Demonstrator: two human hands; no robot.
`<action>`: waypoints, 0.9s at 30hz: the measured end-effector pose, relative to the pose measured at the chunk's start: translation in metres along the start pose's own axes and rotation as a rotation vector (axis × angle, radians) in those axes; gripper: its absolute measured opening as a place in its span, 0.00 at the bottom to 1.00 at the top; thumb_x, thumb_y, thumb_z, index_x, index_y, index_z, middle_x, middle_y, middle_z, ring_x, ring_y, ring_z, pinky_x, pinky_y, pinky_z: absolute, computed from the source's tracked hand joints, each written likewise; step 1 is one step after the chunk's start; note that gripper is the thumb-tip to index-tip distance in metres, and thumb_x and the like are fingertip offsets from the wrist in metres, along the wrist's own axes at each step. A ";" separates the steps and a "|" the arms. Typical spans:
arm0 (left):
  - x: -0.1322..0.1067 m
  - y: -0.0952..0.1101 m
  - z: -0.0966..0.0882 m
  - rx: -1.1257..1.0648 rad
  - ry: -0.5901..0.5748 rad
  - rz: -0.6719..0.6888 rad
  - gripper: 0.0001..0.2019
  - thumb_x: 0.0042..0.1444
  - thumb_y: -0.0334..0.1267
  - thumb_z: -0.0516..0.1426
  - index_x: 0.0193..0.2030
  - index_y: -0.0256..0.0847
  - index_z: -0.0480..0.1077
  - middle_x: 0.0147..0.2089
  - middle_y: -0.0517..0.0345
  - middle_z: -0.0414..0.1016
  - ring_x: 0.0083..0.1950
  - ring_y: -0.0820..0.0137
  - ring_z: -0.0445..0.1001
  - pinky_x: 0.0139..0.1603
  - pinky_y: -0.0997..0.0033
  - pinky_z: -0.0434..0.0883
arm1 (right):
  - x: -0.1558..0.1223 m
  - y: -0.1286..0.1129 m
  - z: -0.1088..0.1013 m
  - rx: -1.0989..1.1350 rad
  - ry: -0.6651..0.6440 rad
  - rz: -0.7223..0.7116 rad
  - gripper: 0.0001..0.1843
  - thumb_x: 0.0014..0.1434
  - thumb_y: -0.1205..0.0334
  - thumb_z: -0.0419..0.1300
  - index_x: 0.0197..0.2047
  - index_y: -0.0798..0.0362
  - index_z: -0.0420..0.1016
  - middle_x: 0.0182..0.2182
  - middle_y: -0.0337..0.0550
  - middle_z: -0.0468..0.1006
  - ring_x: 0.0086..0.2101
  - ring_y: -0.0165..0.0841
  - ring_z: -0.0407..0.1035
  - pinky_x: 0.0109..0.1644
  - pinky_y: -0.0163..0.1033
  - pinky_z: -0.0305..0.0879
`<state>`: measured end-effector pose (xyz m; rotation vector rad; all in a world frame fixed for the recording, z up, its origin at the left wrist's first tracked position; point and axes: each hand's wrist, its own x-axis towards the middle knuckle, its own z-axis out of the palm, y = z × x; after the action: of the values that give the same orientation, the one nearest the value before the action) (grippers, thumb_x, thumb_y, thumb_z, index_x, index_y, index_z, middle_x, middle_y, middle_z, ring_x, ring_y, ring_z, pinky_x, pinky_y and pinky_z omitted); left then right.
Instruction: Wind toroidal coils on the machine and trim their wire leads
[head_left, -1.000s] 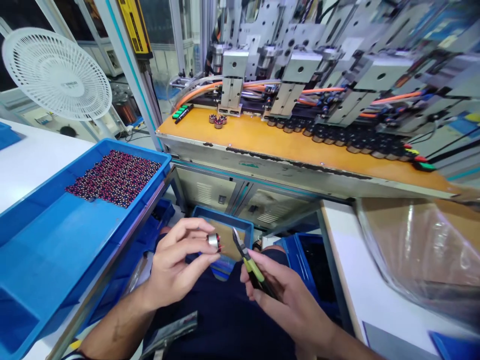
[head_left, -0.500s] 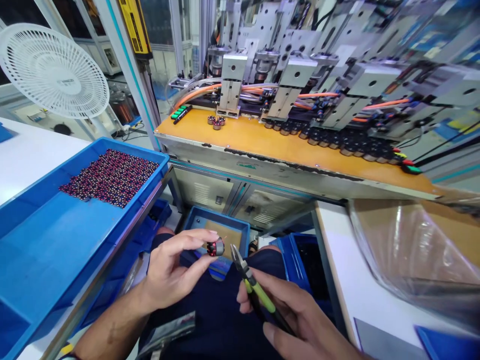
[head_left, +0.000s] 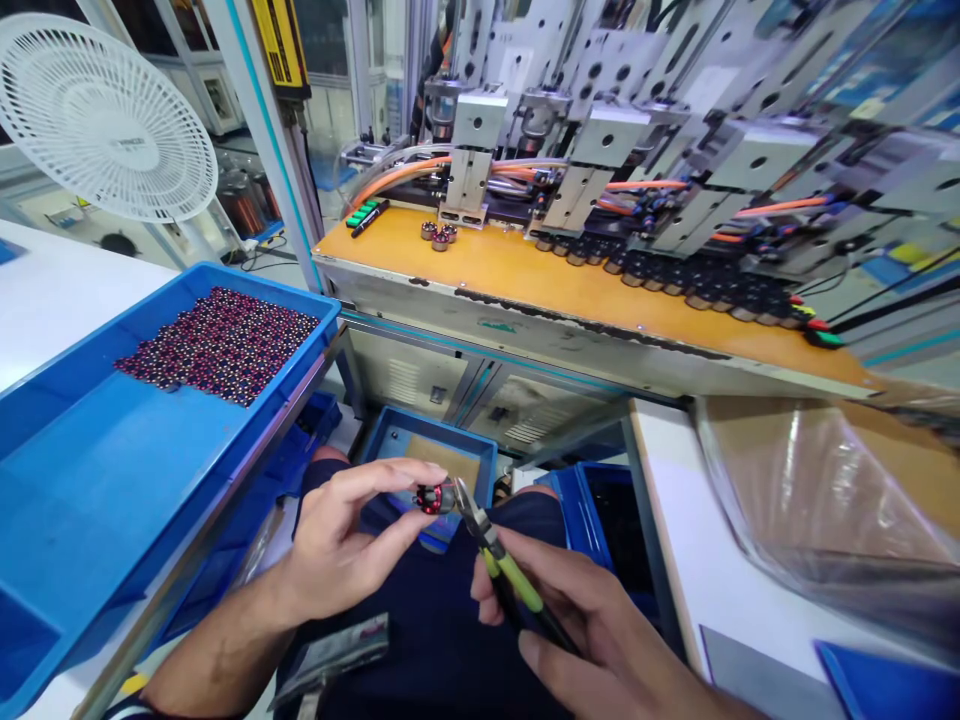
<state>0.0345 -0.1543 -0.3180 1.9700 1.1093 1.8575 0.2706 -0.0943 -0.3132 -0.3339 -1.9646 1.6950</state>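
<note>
Between the thumb and fingers of my left hand (head_left: 352, 530) is a small motor stator (head_left: 435, 498) with red-and-black windings and a grey side. My right hand (head_left: 577, 610) is closed around the green-and-black handles of a pair of cutting pliers (head_left: 499, 560). The pliers' jaw tips are right beside the stator's right side, where a thin wire end shows faintly. Whether the jaws touch the wire I cannot tell. Both hands are above my lap.
To the left, a blue tray (head_left: 67, 500) holds many wound stators (head_left: 225, 340). Ahead, a winding machine (head_left: 592, 140) stands over an orange bench top (head_left: 517, 270) with three stators and a row of dark cylindrical parts. A blue bin (head_left: 487, 465) sits below; a plastic-wrapped carton (head_left: 817, 480) is at right.
The pliers' jaws have moved left and up, closing the gap to the stator. My left hand has turned the stator slightly, and the view has shifted a little.
</note>
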 end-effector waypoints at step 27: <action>0.007 -0.020 -0.003 -0.395 0.258 -0.563 0.10 0.43 0.31 0.71 0.35 0.41 0.81 0.42 0.48 0.82 0.44 0.64 0.81 0.42 0.72 0.79 | 0.016 0.022 -0.009 -0.198 0.168 0.126 0.29 0.58 0.67 0.57 0.63 0.52 0.69 0.42 0.50 0.78 0.41 0.36 0.75 0.50 0.39 0.73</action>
<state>0.0240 -0.1369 -0.3250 1.0867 1.1043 1.8512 0.2586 -0.0750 -0.3299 -0.6629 -2.0242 1.4948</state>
